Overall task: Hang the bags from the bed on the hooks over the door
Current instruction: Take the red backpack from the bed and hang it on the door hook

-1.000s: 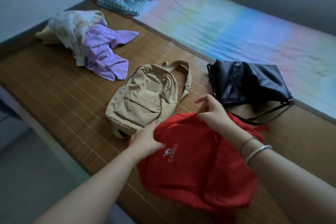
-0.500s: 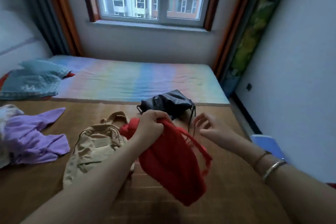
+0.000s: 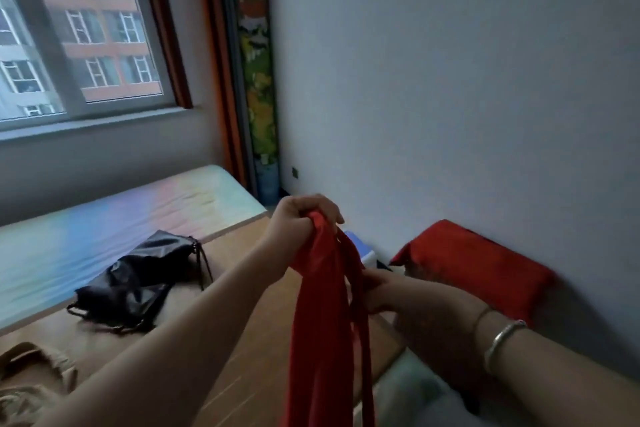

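Bedroom, grey wall at right, window upper left; bamboo-mat bed [image 3: 242,340] across lower left. Left hand [image 3: 301,218] fisted round top of limp red fabric backpack [image 3: 318,322], which hangs at frame centre. Right hand [image 3: 377,288] pinches its strap. Black soft shoulder bag [image 3: 138,281] and tan canvas backpack [image 3: 31,381] lie on bed. Risk: dangling straps tangle, so the loop misses the hook; door not in view.

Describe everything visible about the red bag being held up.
The red bag looks like thin, limp, slightly shiny fabric, gathered into a long narrow drape with a strap running down its right side. It hangs clear of the bed, its lower end cut off by the frame. The left hand grips its bunched top; the right hand holds the strap lower down. No logo shows.
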The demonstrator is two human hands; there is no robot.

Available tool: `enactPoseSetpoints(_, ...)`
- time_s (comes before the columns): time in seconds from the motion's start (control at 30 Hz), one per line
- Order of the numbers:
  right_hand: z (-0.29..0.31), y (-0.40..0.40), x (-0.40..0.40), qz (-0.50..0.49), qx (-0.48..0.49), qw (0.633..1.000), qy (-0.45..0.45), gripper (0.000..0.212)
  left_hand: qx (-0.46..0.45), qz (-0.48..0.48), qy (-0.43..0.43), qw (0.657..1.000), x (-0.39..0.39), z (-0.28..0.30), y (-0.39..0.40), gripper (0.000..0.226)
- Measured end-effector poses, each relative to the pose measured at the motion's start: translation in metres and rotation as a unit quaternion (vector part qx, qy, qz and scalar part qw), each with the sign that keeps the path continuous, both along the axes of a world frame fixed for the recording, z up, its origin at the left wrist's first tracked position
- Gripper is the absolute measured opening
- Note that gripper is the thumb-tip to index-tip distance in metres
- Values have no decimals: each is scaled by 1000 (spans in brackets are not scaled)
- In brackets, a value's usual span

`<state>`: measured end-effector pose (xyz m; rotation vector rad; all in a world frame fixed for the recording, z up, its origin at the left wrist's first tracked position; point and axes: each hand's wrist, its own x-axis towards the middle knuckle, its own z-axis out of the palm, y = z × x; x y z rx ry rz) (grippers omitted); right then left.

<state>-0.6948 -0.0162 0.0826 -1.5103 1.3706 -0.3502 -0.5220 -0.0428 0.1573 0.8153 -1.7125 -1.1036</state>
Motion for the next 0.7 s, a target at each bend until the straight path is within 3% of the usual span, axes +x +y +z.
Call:
enactPoseSetpoints(0.13,30,63,-133,-178,-12,970,-163,30,-12,-81,-12,997,-125,5,13,65)
enactPoseSetpoints(0.33,115,168,-321,-373,-175,835,-365,14,-17,-188,3,982,-312,19,54,53)
enactPoseSetpoints(0.4,143,200,-366,-416,-228,803,-360,11,3,-242,25,970,-373,29,72,49)
enactPoseSetpoints(0.57,177,256,-438,-447,-273,803,-285,4,-2,-404,-97,910,-496,50,123,68)
enactPoseSetpoints(0.7,199,297,-496,-457,-314,801,-226,11,-25,-503,-100,858,-583,61,165,62)
